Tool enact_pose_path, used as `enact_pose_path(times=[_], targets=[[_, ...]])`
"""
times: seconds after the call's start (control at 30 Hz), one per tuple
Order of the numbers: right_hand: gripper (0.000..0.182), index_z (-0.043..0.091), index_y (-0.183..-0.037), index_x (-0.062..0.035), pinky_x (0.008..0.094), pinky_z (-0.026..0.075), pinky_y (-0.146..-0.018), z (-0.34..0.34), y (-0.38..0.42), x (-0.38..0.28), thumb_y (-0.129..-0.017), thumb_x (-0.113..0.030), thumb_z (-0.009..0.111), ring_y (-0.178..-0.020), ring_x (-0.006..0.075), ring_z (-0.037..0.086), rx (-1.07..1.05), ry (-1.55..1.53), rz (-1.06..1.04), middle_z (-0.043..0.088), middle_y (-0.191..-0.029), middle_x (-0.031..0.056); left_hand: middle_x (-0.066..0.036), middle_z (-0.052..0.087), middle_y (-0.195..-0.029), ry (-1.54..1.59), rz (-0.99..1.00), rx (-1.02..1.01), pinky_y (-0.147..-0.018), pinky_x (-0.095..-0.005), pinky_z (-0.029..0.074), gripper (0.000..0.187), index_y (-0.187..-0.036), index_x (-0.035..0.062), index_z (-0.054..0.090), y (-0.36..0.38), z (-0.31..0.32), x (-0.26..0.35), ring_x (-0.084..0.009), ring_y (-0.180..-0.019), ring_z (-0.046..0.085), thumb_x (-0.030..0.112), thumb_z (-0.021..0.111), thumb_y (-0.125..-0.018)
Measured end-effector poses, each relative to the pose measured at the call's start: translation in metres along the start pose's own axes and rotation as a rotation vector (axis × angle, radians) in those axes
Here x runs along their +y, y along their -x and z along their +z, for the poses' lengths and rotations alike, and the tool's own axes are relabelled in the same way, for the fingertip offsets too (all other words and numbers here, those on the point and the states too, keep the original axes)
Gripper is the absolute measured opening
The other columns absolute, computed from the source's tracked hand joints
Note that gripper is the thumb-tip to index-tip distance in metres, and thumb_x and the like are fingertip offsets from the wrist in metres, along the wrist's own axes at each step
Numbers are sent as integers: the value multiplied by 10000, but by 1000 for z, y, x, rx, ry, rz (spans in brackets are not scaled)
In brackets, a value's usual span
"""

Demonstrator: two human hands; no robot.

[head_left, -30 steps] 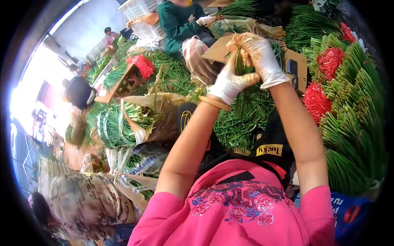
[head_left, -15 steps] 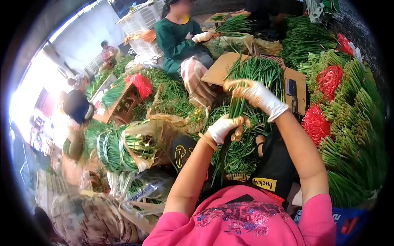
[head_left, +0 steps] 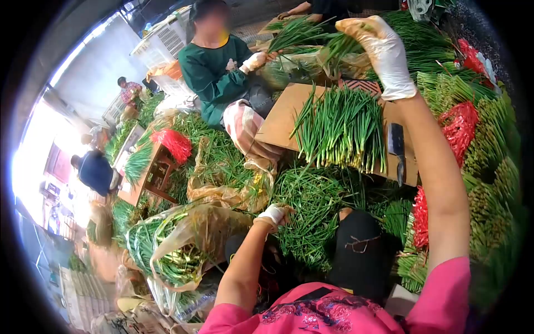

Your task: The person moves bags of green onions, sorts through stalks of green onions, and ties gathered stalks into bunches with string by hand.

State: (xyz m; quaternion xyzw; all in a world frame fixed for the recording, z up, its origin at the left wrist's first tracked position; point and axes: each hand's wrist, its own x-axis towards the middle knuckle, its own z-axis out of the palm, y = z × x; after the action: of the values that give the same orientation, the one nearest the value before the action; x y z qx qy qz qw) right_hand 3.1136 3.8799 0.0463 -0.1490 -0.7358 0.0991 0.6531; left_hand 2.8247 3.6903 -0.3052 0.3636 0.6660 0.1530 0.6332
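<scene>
My right hand [head_left: 378,53], in a white glove with stained fingertips, is raised at the upper right. Its fingers are closed on a small bunch of green chives [head_left: 341,49], partly hidden by the hand. Low at the centre, my gloved left hand [head_left: 275,214] is curled above a heap of loose chive leaves [head_left: 311,214]; what it holds, if anything, is hidden. Ahead, trimmed chives [head_left: 339,128] lie in a row on a wooden board [head_left: 278,125], pale ends toward me. A dark-bladed knife [head_left: 396,147] rests at the board's right side.
Stacked green bundles [head_left: 484,183] with red plastic ties [head_left: 459,125] line the right side. A plastic bag of chives [head_left: 172,245] sits at my left. Across from me, a person in a green top [head_left: 214,83] holds chives. Other people are at work farther back.
My hands have moved apart: the right one up and away, the left one down and to the left. The chives on the board show more fully, and the view has shifted.
</scene>
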Motion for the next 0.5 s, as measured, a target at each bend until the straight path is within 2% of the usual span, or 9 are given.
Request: enact_pose_path(times=[0.1, 0.13, 0.2, 0.27, 0.33, 0.37, 0.4, 0.43, 0.5], targets=[[95, 595, -860, -33, 257, 500, -666, 23, 31, 25, -818, -117, 588, -756, 146, 607, -191, -85, 113, 630, -856, 81, -111, 617, -886, -537, 48, -79, -648, -313, 470, 426, -1196, 105, 514, -16, -13, 6, -200, -721, 571, 263, 573, -805], [57, 584, -843, -36, 269, 506, -649, 30, 52, 47, -807, -79, 575, -738, 157, 607, -345, 40, 115, 620, -830, 80, -127, 609, -977, -851, 127, -111, -729, -340, 467, 459, -1204, 98, 507, -9, -17, 16, -238, -837, 575, 278, 593, -791], [22, 581, -776, -51, 286, 505, -603, 42, 102, 87, -760, -51, 566, -690, 177, 596, -663, 453, 6, 584, -755, 73, -159, 545, -1168, -897, 121, -6, -933, -382, 396, 517, -1212, 108, 509, -56, -39, -3, -320, -1110, 495, 339, 610, -761], [31, 590, -658, -66, 295, 487, -547, 53, 161, 109, -674, -91, 583, -638, 197, 572, -945, 956, -235, 524, -659, 65, -176, 568, -1112, -1122, 415, 127, -909, -364, 414, 407, -1120, 86, 570, -103, -81, 17, -322, -1054, 530, 328, 549, -793], [44, 586, -607, -87, 297, 483, -542, 54, 210, 123, -650, -90, 577, -653, 198, 574, -1216, 903, -150, 524, -668, 67, -172, 601, -1028, -877, 160, 466, -848, -379, 437, 400, -1022, 100, 614, -70, -74, 119, -316, -931, 583, 412, 459, -826], [36, 589, -609, -92, 295, 482, -542, 56, 221, 123, -642, -91, 575, -652, 194, 572, -1192, 902, -177, 521, -669, 63, -177, 627, -858, -881, 519, 589, -770, -369, 465, 364, -949, 86, 631, -95, -89, 125, -320, -815, 607, 380, 460, -819], [30, 592, -611, -96, 294, 481, -542, 55, 227, 123, -633, -91, 572, -651, 190, 571, -1171, 899, -203, 518, -670, 59, -157, 629, -883, -716, 384, 601, -757, -363, 466, 350, -917, 83, 632, -92, -87, 156, -308, -829, 603, 385, 499, -800], [27, 594, -614, -92, 289, 480, -543, 56, 223, 121, -632, -91, 574, -648, 188, 570, -1180, 894, -164, 519, -679, 60, -162, 627, -891, -747, 489, 721, -758, -359, 466, 334, -898, 86, 636, -100, -85, 176, -306, -844, 601, 383, 552, -773], [24, 593, -630, -84, 288, 473, -537, 59, 219, 122, -640, -94, 573, -654, 184, 571, -1215, 905, -153, 519, -685, 58, -171, 622, -920, -720, 408, 719, -787, -364, 459, 347, -912, 75, 622, -124, -84, 209, -312, -893, 589, 381, 586, -753]])
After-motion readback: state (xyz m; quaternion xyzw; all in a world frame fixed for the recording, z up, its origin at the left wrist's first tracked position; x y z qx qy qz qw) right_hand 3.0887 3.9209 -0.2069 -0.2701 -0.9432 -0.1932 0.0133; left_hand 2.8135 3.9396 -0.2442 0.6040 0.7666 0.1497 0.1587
